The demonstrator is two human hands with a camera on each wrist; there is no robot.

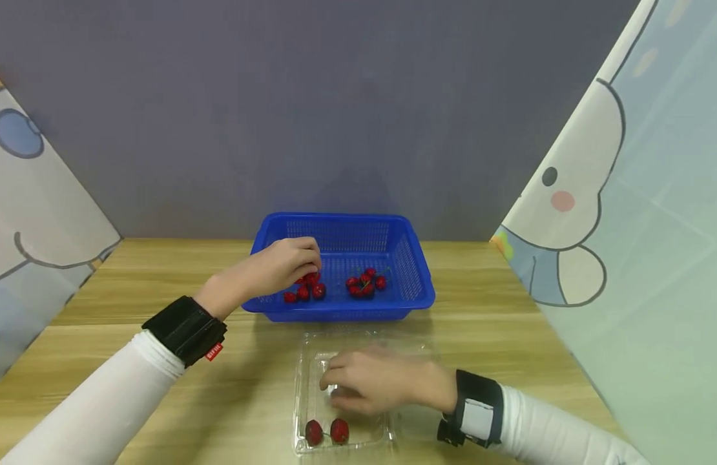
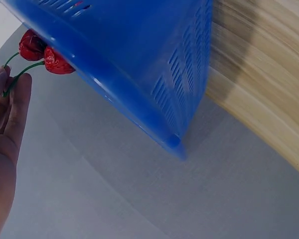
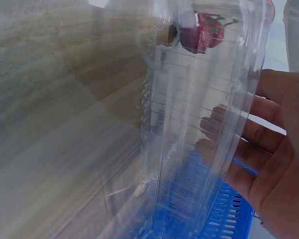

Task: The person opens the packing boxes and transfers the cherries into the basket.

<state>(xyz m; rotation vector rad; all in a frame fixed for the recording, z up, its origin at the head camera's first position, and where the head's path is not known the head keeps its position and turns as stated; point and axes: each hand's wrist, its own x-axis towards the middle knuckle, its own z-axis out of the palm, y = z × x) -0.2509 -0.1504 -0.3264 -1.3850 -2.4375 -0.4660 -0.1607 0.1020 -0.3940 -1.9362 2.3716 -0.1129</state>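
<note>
My left hand (image 1: 289, 261) is over the left part of the blue plastic basket (image 1: 419, 284). In the left wrist view, its thumb and fingers pinch the green stems of two red cherries (image 2: 58, 61), which hang by the basket's rim. Several cherries (image 1: 303, 292) are below that hand, and another cluster (image 1: 367, 289) lies farther right in the basket. My right hand (image 1: 376, 381) hovers above a clear plastic box (image 1: 301, 394), its fingers loosely bent and holding nothing. Two dark red cherries (image 1: 339, 431) joined by stems lie at the box's near edge.
The basket stands at the back of the wooden table (image 1: 486, 349), against a grey wall (image 1: 358, 116). The clear box sits in front of it, its transparent lid extending to the right beneath my right forearm. Panels with cartoon prints (image 1: 579, 174) flank both sides.
</note>
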